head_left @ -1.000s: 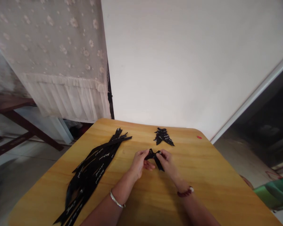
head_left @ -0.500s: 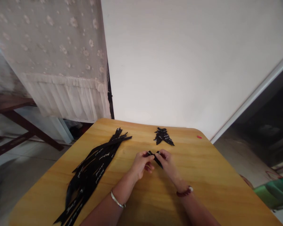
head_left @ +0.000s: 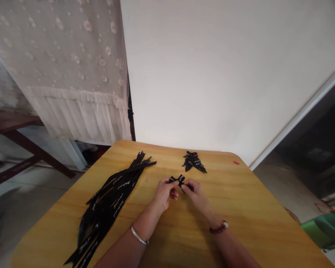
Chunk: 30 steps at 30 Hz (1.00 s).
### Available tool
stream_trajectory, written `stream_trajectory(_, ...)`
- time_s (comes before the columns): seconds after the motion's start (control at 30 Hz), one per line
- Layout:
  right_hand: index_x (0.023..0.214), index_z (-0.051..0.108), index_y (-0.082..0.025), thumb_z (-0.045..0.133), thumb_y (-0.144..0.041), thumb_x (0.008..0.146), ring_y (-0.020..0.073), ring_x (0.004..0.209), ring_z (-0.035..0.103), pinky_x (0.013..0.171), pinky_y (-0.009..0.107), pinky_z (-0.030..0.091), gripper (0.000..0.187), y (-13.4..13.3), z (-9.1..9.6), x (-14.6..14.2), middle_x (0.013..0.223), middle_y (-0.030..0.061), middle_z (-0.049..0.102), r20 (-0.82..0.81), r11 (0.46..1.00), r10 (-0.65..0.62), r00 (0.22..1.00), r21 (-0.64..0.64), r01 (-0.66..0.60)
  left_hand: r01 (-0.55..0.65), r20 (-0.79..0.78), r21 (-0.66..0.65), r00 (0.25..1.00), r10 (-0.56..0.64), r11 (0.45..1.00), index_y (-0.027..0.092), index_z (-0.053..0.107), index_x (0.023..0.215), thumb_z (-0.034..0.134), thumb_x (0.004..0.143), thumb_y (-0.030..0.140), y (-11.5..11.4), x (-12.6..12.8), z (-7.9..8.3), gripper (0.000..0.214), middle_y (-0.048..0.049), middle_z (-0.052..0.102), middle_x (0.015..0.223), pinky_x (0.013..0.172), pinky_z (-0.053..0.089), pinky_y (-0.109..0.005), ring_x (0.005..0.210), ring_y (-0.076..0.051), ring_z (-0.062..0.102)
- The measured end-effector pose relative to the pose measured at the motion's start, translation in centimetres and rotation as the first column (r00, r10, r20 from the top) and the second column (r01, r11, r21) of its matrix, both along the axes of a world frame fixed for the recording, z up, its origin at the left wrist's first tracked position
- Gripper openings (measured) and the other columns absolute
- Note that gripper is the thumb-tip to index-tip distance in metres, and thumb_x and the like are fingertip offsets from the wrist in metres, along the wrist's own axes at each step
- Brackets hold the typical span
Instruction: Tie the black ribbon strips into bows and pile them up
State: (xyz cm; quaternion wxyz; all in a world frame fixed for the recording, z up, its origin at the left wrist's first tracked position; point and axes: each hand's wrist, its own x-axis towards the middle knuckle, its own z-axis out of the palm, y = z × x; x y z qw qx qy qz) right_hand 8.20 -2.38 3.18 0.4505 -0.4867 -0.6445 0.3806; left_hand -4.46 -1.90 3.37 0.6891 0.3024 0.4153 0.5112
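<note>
Between my two hands is a black ribbon bow (head_left: 181,179) with white lettering, held a little above the table. My left hand (head_left: 165,190) pinches its left loop between thumb and fingers. On the other side, my right hand (head_left: 194,190) has thumb and fingertips closed on the bow's lower right part. The fingers hide some of the ribbon. Long black ribbons (head_left: 111,197) with white script lie in a loose bundle to the left of my left hand. Beyond my hands, finished-looking black bows (head_left: 194,162) lie in a small pile.
The wooden table (head_left: 240,216) stands against a white wall panel (head_left: 212,74). A small red object (head_left: 236,162) lies near its far right corner. A lace curtain (head_left: 80,67) hangs at the left, and green material (head_left: 324,227) shows beyond the right edge.
The ribbon between my hands now shows spread bow loops, where before it was bunched with a tail hanging down right. My right fingers have shifted slightly lower on it.
</note>
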Motion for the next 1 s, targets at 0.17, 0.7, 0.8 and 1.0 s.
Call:
stream_trajectory(0.17, 0.056, 0.045, -0.018, 0.049, -0.029, 0.07, 0.0102, 0.047, 0.036, 0.046, 0.021, 0.029, 0.018, 0.25, -0.67, -0.05, 0.05, -0.0041, 0.041, 0.053, 0.999, -0.033, 0.998, 0.027, 0.031, -0.026, 0.027, -0.022, 0.999, 0.027, 0.999, 0.012, 0.051, 0.055, 0.064, 0.054, 0.022, 0.03, 0.06, -0.08, 0.016, 0.0051, 0.044, 0.031, 0.026, 0.029, -0.016, 0.026, -0.007, 0.041)
stream_trajectory(0.7, 0.058, 0.048, -0.018, 0.044, -0.017, 0.068, 0.0123, 0.051, 0.044, 0.048, 0.022, 0.032, 0.011, -0.17, -0.3, -0.22, 0.053, -0.0018, 0.049, 0.204, 0.993, -0.029, 0.978, 0.12, 0.004, -0.013, 0.208, -0.067, 0.978, 0.027, 0.998, 0.007, 0.057, 0.068, 0.059, 0.062, 0.005, 0.09, -0.08, 0.06, 0.007, -0.0096, 0.064, 0.067, 0.054, 0.049, -0.02, 0.065, -0.016, 0.062)
stream_trajectory(0.8, 0.058, 0.048, -0.018, 0.044, -0.016, 0.067, 0.0116, 0.049, 0.043, 0.047, 0.022, 0.032, 0.01, -0.18, -0.4, -0.2, 0.051, -0.0026, 0.048, 0.202, 0.994, -0.018, 0.979, 0.112, -0.004, -0.005, 0.213, -0.069, 0.977, 0.02, 0.998, 0.006, 0.058, 0.066, 0.058, 0.062, 0.004, 0.07, -0.02, 0.0, 0.004, -0.01, 0.064, 0.065, 0.056, 0.049, -0.02, 0.064, -0.017, 0.062)
stream_trajectory(1.0, 0.062, 0.052, -0.017, 0.045, -0.017, 0.067, 0.0117, 0.052, 0.045, 0.048, 0.022, 0.034, 0.008, -0.3, -0.05, -0.14, 0.055, -0.0022, 0.051, 0.166, 0.997, 0.014, 0.986, 0.073, -0.026, -0.024, 0.208, -0.071, 0.977, 0.038, 0.997, 0.006, 0.058, 0.067, 0.058, 0.063, 0.005, 0.28, -0.05, -0.13, 0.004, -0.0109, 0.064, 0.067, 0.056, 0.049, -0.02, 0.065, -0.016, 0.062)
